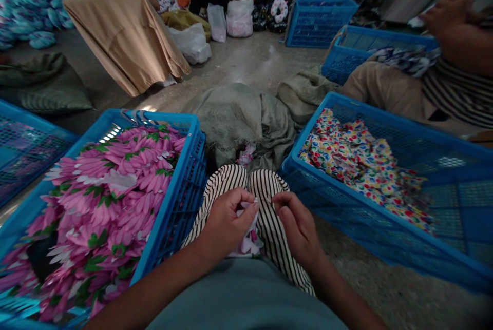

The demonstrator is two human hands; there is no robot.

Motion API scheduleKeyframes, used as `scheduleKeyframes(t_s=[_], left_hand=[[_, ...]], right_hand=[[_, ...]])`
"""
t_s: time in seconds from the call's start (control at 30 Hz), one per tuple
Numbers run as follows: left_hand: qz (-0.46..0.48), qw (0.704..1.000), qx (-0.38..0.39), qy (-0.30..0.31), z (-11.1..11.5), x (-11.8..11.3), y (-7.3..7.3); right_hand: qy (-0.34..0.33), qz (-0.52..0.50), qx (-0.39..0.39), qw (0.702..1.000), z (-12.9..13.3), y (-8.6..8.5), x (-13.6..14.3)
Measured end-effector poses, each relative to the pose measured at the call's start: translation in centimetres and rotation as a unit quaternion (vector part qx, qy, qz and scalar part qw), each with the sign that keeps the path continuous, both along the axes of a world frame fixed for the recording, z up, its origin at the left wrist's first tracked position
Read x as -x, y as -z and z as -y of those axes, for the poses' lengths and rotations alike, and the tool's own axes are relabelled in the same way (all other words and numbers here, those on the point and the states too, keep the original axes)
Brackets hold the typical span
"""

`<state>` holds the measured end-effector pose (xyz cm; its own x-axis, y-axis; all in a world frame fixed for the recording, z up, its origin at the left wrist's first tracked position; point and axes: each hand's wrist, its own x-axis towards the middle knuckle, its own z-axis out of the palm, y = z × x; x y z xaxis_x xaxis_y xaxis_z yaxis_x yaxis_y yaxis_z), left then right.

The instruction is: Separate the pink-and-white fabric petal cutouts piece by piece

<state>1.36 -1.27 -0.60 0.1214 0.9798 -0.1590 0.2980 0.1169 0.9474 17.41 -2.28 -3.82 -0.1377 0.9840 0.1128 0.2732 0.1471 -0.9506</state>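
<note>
Over my lap in striped trousers [265,201], my left hand [227,222] pinches a small pink-and-white fabric piece [250,243], which hangs down between my knees. A hand's width to its right is my right hand [300,230], thumb and forefinger drawn together; whatever they may hold is too small to make out. On my left, a blue plastic crate [194,127] is heaped with pink petal-shaped fabric pieces [127,186] with green leaf-like parts. To my right, another blue crate [308,171] contains white cloth pieces [358,158] with colourful spots.
Grey-green sacks [239,119] lie just ahead of my knees. Beyond them is concrete floor [246,63], with a brown cloth-draped stand [127,37] to the left. Another person [454,73] sits at right beside a further blue crate [385,40]. More people and piled goods are behind.
</note>
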Motion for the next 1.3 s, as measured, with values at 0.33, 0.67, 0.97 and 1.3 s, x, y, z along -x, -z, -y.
scheduleKeyframes(t_s=[0.33, 0.67, 0.97, 1.3], left_hand=[[-0.162, 0.966, -0.189, 0.074, 0.3, 0.2, -0.4], [-0.122, 0.979, -0.149, 0.061, 0.3, 0.1, -0.6], [0.144, 0.982, 0.117, -0.026, -0.3, -0.3, 0.5], [0.161, 0.985, 0.04, -0.05, 0.0, -0.1, 1.6]], right_hand=[[-0.097, 0.199, -0.17, 0.96, -0.6, -1.8, 0.1], [-0.037, 0.089, -0.108, 0.989, -0.4, -1.1, -0.1], [-0.008, -0.066, 0.077, 0.995, 0.8, -0.1, 1.1], [0.01, -0.277, 0.243, 0.93, -0.1, 1.9, 1.9]])
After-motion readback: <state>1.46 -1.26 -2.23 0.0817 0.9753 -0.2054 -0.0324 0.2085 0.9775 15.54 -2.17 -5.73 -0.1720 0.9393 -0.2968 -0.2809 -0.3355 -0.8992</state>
